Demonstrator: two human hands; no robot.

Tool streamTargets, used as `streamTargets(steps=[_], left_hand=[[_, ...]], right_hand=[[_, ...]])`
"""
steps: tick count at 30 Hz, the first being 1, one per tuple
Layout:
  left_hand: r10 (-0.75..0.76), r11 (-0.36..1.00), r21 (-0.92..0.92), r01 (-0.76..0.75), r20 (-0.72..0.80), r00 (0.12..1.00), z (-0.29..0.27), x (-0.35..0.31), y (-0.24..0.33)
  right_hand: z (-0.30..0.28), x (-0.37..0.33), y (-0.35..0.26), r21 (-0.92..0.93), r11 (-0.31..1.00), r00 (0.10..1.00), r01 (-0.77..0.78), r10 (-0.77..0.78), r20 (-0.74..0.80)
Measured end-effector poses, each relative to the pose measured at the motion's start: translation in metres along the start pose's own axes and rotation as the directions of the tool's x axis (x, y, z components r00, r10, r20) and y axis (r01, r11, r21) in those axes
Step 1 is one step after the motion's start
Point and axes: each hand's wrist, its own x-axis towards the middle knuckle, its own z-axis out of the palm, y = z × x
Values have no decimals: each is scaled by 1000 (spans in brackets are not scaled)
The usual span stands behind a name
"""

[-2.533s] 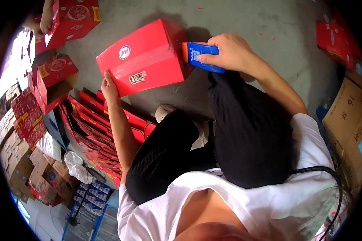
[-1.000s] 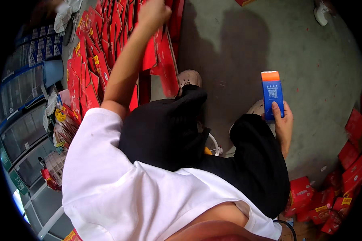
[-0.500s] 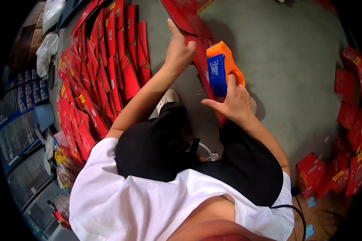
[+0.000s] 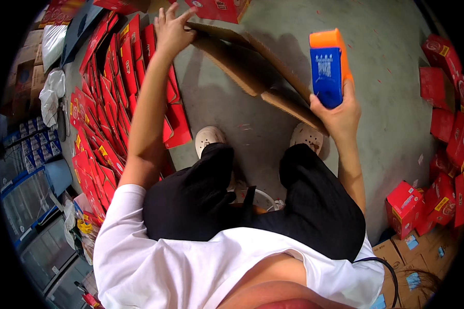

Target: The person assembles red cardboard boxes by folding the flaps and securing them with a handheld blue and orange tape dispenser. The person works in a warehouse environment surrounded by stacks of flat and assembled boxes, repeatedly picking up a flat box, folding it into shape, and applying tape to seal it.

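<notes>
In front of me a cardboard box (image 4: 232, 56) is tilted with its brown inside and loose flaps toward me. My left hand (image 4: 173, 32) is at its far left corner, the edge between thumb and index finger; the other fingers are spread. My right hand (image 4: 340, 113) grips a tape dispenser (image 4: 327, 74) with an orange frame and a blue side, held upright just right of the box. The right thumb is close to the box's right end; whether it touches cannot be made out.
Rows of folded red cartons (image 4: 123, 92) stand on the floor at left. Made-up red boxes (image 4: 407, 203) are stacked at right, and another red box (image 4: 219, 9) lies beyond my left hand. Brown cartons (image 4: 402, 262) are at lower right. My shoes (image 4: 210, 138) flank the floor below the box.
The red cardboard has been turned and spread, so its brown inside now faces me. My left hand moved up and left; my right hand lifted the tape dispenser to the right, away from the cardboard.
</notes>
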Motion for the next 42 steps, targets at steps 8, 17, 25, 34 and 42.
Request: streamTargets(steps=[8, 17, 25, 34, 42], left_hand=[[3, 980, 141, -138, 692, 722, -64, -44, 136], [421, 830, -512, 222, 836, 353, -70, 9, 52], [361, 894, -449, -5, 712, 602, -65, -32, 28], [-92, 806, -502, 312, 416, 905, 17, -59, 94], [-285, 336, -724, 602, 531, 798, 19, -64, 92]], right_hand=[[16, 95, 8, -308, 881, 913, 360, -400, -77], [-47, 14, 16, 701, 673, 927, -234, -63, 369], [64, 44, 18, 569, 690, 768, -448, -29, 640], [-3, 112, 10, 842, 526, 986, -115, 166, 31], [55, 39, 0, 662, 630, 902, -405, 158, 402]])
